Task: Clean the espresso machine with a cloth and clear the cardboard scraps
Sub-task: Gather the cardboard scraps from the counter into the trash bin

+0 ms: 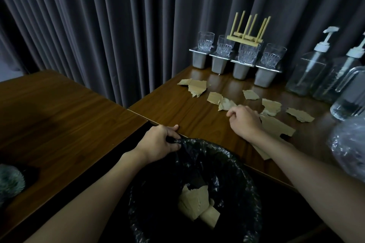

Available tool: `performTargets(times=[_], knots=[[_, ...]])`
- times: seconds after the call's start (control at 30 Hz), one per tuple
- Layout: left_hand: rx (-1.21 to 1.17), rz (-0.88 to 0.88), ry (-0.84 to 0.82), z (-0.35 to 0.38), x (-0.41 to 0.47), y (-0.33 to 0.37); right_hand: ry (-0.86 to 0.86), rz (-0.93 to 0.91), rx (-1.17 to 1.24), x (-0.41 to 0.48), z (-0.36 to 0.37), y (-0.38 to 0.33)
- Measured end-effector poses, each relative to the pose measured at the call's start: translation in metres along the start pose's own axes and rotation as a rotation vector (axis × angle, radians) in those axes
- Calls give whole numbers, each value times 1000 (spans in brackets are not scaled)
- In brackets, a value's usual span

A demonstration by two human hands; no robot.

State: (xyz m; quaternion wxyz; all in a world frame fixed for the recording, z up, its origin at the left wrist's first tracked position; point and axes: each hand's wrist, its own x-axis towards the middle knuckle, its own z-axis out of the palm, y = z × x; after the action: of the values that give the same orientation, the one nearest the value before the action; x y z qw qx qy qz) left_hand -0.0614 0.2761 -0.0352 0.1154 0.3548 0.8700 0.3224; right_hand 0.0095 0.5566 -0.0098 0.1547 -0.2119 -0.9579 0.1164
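dim, low light throughout. a dark grey curtain in heavy vertical pleats fills the back from 9 to 3 o'clock and drops behind the furniture. two dark wood-grain tables stand at an angle, the left table at 9 o'clock and the right table at 1 o'clock. their edges run close together near the centre. both tops have a faint sheen.

at lower centre the left grip pinches the black bin liner rim by the worktop edge; right of centre the right grip curls over cardboard scraps; more lie inside the liner.
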Motion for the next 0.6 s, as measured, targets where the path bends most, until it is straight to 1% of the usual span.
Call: performTargets(times=[0.03,0.07,0.13,0.2,0.27,0.3,0.33,0.4,0.43,0.47,0.53,0.6], knots=[[-3,4,-2,0,0,0,23,-4,-8,2,0,0],[-5,6,-1,0,0,0,6,-18,-20,4,-1,-1],[-10,9,4,0,0,0,-109,-35,-11,11,-1,0],[-12,10,2,-1,0,0,-257,1,22,17,0,2],[-10,13,0,-1,1,0,-351,36,-1,21,3,4],[-13,11,0,-1,1,0,-355,37,-36,20,6,3],[-17,9,0,-1,1,-1,-311,26,-64,19,8,2],[-19,9,-4,-1,1,-1,-154,-4,-40,18,10,-1],[-16,10,-7,-1,1,-1,-105,-14,-16,17,10,-3],[-15,11,-6,-1,2,-1,-108,-19,2,17,10,-3],[-18,8,-4,-1,2,-1,-179,-44,7,15,10,-4],[-22,7,-6,-1,2,-1,-151,-89,38,11,11,-3]])
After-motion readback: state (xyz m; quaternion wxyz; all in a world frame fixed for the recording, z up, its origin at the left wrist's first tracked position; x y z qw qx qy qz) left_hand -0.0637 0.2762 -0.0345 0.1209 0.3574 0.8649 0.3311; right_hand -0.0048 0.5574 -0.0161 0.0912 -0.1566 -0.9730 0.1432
